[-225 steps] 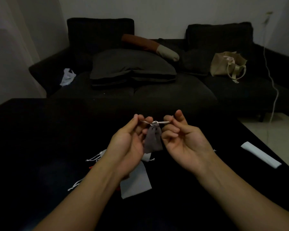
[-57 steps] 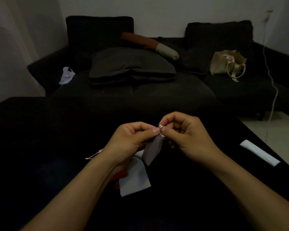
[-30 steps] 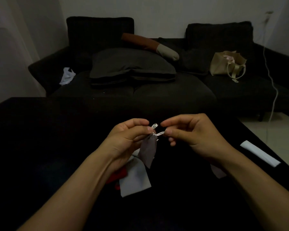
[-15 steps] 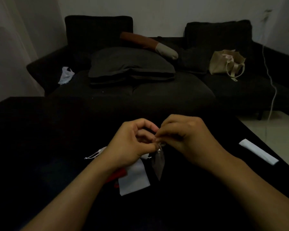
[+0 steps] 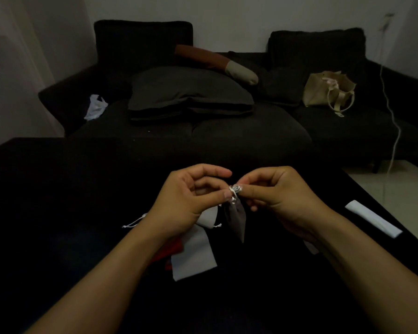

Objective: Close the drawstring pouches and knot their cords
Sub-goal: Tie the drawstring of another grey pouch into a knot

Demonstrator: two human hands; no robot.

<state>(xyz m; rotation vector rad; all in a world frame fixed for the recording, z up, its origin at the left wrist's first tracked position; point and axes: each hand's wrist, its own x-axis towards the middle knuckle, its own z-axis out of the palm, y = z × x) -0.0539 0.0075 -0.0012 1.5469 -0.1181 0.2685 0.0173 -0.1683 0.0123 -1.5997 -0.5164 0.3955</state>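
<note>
A small grey drawstring pouch [image 5: 237,219] hangs above the black table [image 5: 58,213], its mouth gathered tight. A light cord [image 5: 235,190] forms a little loop at the pouch's top. My left hand [image 5: 191,201] pinches the cord at the pouch's neck from the left. From the right, my right hand [image 5: 275,191] pinches the loop between thumb and forefinger. Under my left hand lie a white pouch [image 5: 193,254], a red pouch [image 5: 169,251] partly hidden by my forearm, and another pale pouch [image 5: 206,219] with loose cords [image 5: 133,222].
A white folded strip [image 5: 372,221] lies at the table's right edge. A pale scrap [image 5: 310,247] peeks out below my right wrist. Behind the table stands a dark sofa [image 5: 227,131] with cushions, a beige tote bag [image 5: 328,92] and a white plastic bag [image 5: 95,107]. A white cable [image 5: 393,131] hangs at right.
My hands have drawn slightly apart since half a second ago, and the cord loop now shows between them. The grey pouch hangs a little higher.
</note>
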